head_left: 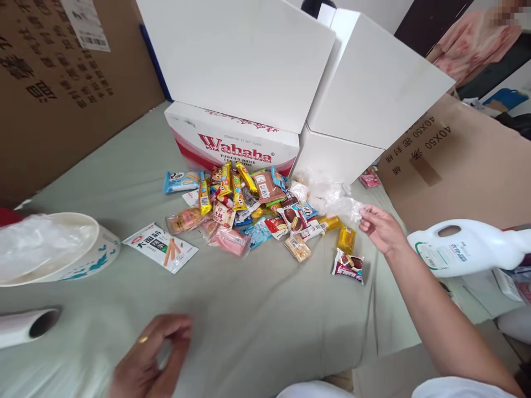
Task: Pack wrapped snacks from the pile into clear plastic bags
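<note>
My right hand (380, 228) reaches over the grey-green cloth (257, 320) and pinches the edge of a clear plastic bag (332, 199) lying at the right of a pile of snack packets (249, 207). A yellow packet (346, 239) and a red-and-white packet (348, 266) lie just left of that hand. My left hand (153, 356) hovers low near the front edge, ring on one finger, fingers curled and blurred, with nothing visible in them.
A Wahaha carton (232, 141) and white boxes (369, 83) stand behind the pile. A round tin (89, 257) with plastic wrap, a white biscuit-stick packet (161, 247) and a tube (25, 326) lie left. A white jug (468, 247) lies right, near brown cardboard (456, 160).
</note>
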### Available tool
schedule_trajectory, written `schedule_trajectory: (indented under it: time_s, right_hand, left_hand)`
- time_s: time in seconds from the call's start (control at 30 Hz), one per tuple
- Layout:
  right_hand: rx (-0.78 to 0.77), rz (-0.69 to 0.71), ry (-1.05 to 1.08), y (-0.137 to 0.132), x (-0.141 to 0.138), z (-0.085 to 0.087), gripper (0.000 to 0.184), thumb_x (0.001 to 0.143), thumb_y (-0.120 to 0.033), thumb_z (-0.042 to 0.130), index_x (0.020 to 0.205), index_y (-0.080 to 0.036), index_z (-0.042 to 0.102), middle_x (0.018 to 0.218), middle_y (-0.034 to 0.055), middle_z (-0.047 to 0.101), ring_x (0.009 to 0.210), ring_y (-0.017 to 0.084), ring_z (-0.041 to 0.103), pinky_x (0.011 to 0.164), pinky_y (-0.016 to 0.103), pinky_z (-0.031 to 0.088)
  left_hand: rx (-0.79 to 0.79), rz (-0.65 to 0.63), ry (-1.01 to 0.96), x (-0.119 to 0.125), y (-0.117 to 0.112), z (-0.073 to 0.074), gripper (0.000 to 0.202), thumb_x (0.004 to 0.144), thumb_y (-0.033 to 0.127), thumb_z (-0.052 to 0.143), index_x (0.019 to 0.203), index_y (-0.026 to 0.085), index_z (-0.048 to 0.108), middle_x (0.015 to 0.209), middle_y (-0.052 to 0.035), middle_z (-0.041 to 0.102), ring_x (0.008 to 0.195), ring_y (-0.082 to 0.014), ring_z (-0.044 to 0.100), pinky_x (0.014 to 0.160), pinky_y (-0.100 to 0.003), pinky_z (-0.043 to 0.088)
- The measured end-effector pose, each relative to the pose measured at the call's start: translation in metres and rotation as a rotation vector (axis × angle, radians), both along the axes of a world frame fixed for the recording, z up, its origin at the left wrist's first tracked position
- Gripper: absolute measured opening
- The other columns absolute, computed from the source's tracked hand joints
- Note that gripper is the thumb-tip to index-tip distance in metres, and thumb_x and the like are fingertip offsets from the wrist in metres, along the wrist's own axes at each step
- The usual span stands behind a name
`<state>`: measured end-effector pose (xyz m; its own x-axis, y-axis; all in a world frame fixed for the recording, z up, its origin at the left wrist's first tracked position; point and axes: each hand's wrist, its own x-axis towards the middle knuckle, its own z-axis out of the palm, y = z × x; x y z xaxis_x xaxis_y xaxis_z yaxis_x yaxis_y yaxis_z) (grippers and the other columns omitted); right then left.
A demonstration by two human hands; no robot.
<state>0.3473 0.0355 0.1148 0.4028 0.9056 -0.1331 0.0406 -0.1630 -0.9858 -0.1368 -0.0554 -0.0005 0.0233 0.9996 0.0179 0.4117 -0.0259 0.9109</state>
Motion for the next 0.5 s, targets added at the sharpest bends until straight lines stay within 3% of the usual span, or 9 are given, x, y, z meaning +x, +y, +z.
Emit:
schedule_trajectory:
  time_s: [0.07,0.13,0.2,0.27,0.33,0.4,0.5]
  right_hand:
    - [-0.049,0.073,0.138,-0.028,-0.043,0.000,0.035,0.064,-0.040,0.092,0.081,-0.021,0.068,0.065,-0.0044,0.050,0.053,0.007,0.039,0.049,0.021,0.034]
    - [-0.133,0.201,0.215,-0.052,-0.085,-0.004,0.034,0.068,-0.042,0.091,0.084,-0.020,0.070,0.068,-0.0032,0.055,0.052,0.006,0.039,0.049,0.021,0.033]
    - [-0.215,0.374,0.242,-0.070,-0.118,-0.009,0.034,0.072,-0.045,0.088,0.085,-0.019,0.071,0.070,-0.0019,0.058,0.054,0.006,0.042,0.051,0.021,0.033]
    - [-0.279,0.575,0.202,-0.076,-0.132,-0.013,0.035,0.078,-0.050,0.083,0.088,-0.018,0.073,0.071,-0.0006,0.061,0.057,0.008,0.048,0.054,0.022,0.037]
    - [-0.283,0.664,0.087,-0.067,-0.123,-0.014,0.039,0.084,-0.055,0.075,0.096,-0.018,0.074,0.072,0.0007,0.063,0.058,0.010,0.052,0.057,0.024,0.042]
    - [-0.198,0.500,-0.121,-0.039,-0.091,-0.015,0.046,0.088,-0.061,0.066,0.102,-0.019,0.074,0.075,0.0020,0.065,0.059,0.012,0.055,0.059,0.026,0.046]
    - [-0.013,-0.060,-0.648,0.024,-0.024,-0.019,0.053,0.090,-0.069,0.052,0.095,-0.019,0.071,0.077,0.0043,0.066,0.064,0.014,0.056,0.061,0.027,0.048]
  left_hand:
    - [-0.062,-0.074,-0.291,0.034,0.010,0.006,0.032,0.080,0.044,0.072,0.109,0.029,0.068,0.112,-0.0071,0.066,0.100,-0.0256,0.066,0.075,-0.033,0.058]
    - [-0.167,-0.111,-0.562,0.072,0.020,0.010,0.067,0.075,0.047,0.079,0.135,0.031,0.054,0.143,-0.0115,0.052,0.127,-0.0305,0.056,0.085,-0.036,0.060]
    - [-0.277,-0.282,-0.699,0.105,0.028,0.014,0.095,0.066,0.048,0.087,0.147,0.033,0.042,0.157,-0.0130,0.038,0.135,-0.0332,0.050,0.089,-0.040,0.060]
    - [-0.375,-0.422,-0.733,0.129,0.034,0.017,0.082,0.070,0.050,0.085,0.142,0.028,0.050,0.142,-0.0137,0.055,0.117,-0.0287,0.062,0.085,-0.037,0.060]
    - [-0.447,-0.504,-0.706,0.139,0.040,0.018,0.051,0.079,0.053,0.077,0.116,0.020,0.067,0.102,-0.0087,0.070,0.086,-0.0204,0.065,0.071,-0.031,0.056]
    - [-0.480,-0.526,-0.694,0.141,0.048,0.015,0.039,0.083,0.055,0.072,0.090,0.017,0.069,0.075,-0.0037,0.066,0.068,-0.0160,0.058,0.061,-0.027,0.049]
    - [-0.499,-0.513,-0.796,0.134,0.060,0.007,0.037,0.081,0.053,0.074,0.080,0.017,0.068,0.073,-0.0038,0.065,0.067,-0.0158,0.057,0.059,-0.026,0.046]
